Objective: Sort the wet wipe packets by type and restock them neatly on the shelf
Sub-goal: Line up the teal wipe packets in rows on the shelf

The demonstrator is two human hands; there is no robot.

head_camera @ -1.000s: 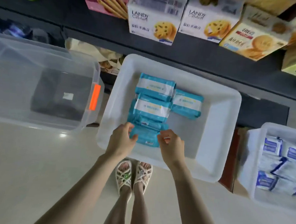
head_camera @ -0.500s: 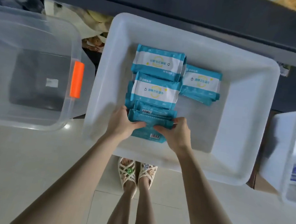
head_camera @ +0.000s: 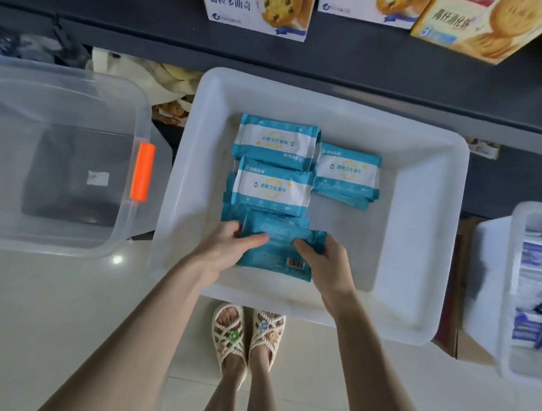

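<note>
left to right: clear tub [head_camera: 58,158] with an orange latch [head_camera: 142,171] on the floor. next the white bin [head_camera: 182,173]. my left hand [head_camera: 225,250] is clamped on the left edge of a teal packet [head_camera: 279,257], barcode side up, thumb on top. right hand [head_camera: 326,263] is clamped on the right edge the same way. packet sits over the bin's near end, just in front of the teal stacks [head_camera: 275,141]. far-right bin [head_camera: 508,302] holds the blue-and-white type [head_camera: 537,256]. i'd square the edges with both thumbs, flip it label up and carry it flat to the shelf [head_camera: 369,61] so it doesn't sag.
</note>
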